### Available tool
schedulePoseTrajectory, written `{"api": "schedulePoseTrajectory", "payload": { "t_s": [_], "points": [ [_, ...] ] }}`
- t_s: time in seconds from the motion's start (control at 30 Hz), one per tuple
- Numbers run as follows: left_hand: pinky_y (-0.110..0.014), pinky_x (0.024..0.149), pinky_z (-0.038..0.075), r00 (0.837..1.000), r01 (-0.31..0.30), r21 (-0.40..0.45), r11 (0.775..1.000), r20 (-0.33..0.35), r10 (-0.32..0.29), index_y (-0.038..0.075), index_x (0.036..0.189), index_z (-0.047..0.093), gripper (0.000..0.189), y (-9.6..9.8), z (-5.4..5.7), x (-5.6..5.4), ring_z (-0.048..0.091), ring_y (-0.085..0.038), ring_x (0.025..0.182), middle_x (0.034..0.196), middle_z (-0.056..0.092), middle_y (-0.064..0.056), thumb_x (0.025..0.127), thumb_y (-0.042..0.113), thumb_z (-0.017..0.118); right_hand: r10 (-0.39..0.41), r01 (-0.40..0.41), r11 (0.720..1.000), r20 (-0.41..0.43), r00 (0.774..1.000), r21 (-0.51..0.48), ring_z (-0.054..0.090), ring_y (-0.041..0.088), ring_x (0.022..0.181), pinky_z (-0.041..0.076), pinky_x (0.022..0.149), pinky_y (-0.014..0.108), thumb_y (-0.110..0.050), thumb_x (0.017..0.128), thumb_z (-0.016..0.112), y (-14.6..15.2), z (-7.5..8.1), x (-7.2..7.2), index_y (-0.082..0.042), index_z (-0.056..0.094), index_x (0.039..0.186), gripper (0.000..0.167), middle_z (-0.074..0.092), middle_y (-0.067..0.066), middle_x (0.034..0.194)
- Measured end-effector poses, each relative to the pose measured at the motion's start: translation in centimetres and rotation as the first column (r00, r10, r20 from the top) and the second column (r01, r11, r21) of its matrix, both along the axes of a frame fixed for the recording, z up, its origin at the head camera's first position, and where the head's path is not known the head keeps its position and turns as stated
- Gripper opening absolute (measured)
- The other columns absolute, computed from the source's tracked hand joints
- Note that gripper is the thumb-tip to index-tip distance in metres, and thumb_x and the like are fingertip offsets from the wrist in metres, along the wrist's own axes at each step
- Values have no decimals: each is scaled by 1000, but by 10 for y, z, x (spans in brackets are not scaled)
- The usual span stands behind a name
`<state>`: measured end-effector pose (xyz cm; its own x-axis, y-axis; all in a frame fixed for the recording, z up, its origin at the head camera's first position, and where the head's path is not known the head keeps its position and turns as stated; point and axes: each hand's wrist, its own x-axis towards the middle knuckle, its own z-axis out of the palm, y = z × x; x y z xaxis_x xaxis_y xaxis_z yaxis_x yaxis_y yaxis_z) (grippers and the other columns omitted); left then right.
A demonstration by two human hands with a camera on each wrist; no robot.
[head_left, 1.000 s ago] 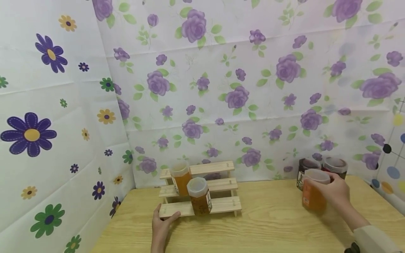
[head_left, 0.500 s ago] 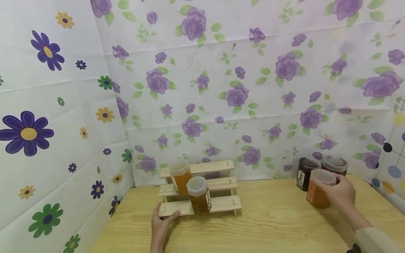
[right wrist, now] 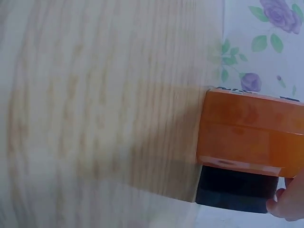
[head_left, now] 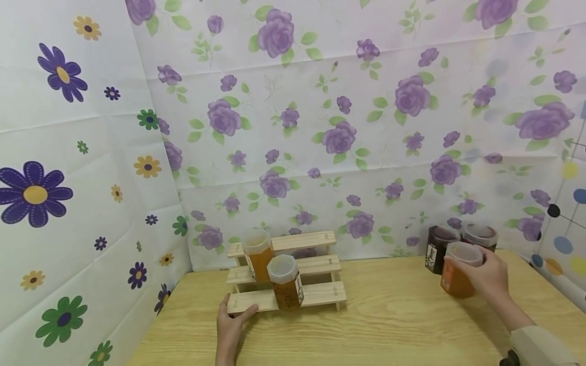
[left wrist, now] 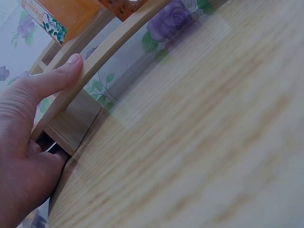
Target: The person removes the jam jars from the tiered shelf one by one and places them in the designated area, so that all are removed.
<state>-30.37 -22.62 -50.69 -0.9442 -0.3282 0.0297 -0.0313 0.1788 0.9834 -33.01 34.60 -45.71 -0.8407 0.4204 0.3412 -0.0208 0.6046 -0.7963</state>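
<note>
My right hand (head_left: 491, 274) holds an orange-filled clear jar (head_left: 459, 277) with a pale lid by its upper part. Its base appears to be on the table, just in front of two dark jars (head_left: 437, 251). In the right wrist view the orange jar (right wrist: 249, 133) partly covers a dark jar (right wrist: 237, 189). My left hand (head_left: 229, 328) grips the left end of a three-step wooden rack (head_left: 325, 292), the thumb (left wrist: 71, 71) on the lowest step's front edge. A brown-amber jar (head_left: 287, 292) stands on the lowest step; an amber jar (head_left: 260, 262) is behind it to the left.
The wooden table (head_left: 389, 320) runs back to a white curtain with purple roses (head_left: 339, 137). A second flowered sheet (head_left: 91, 203) hangs along the left side. Dotted cloth (head_left: 565, 223) closes off the right.
My right hand has moved the orange jar slightly right and back, closer to the dark jars. The left hand stays on the rack; the head view has shifted a little.
</note>
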Motion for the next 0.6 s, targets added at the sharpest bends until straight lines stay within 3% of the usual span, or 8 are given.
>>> {"api": "schedulePoseTrajectory", "payload": {
  "t_s": [0.07,0.17,0.23,0.43,0.6],
  "points": [
    [-60,118,27,1000,1,5,1000,-8,-1,-1,156,4,112,0,0,0,28,-50,141,153,24,-35,80,27,82,18,-18,1000,6,1000,-23,42,54,122,54,83,48,-44,84,73,0,5,0,9,37,145,89,41,40,139],
    [-58,118,27,1000,2,9,1000,-23,-2,-2,155,5,111,0,0,0,29,-49,141,153,26,-35,80,25,82,54,-54,997,4,999,-60,22,57,137,30,103,73,-46,87,69,0,15,1,5,28,151,91,24,37,153],
    [-58,118,28,1000,3,10,1000,-28,-3,-3,155,5,111,0,0,1,31,-49,140,152,27,-35,80,24,82,78,-79,994,-13,997,-70,18,57,140,26,104,75,-45,89,68,-2,25,2,2,27,152,89,20,34,156],
    [-60,118,27,1000,12,5,1000,-26,-12,-2,155,4,111,-1,1,2,29,-51,140,153,24,-36,80,26,81,123,-125,991,-47,991,-51,24,56,139,35,102,72,-46,89,68,-22,52,-1,-1,28,152,87,22,30,157],
    [-60,118,27,1000,12,12,1000,-29,-11,-2,155,4,111,0,1,2,29,-50,140,153,24,-36,80,25,81,180,-181,983,-37,983,-16,25,55,138,31,104,73,-49,91,64,-49,62,-3,-2,29,152,85,23,30,157]
  ]
}}
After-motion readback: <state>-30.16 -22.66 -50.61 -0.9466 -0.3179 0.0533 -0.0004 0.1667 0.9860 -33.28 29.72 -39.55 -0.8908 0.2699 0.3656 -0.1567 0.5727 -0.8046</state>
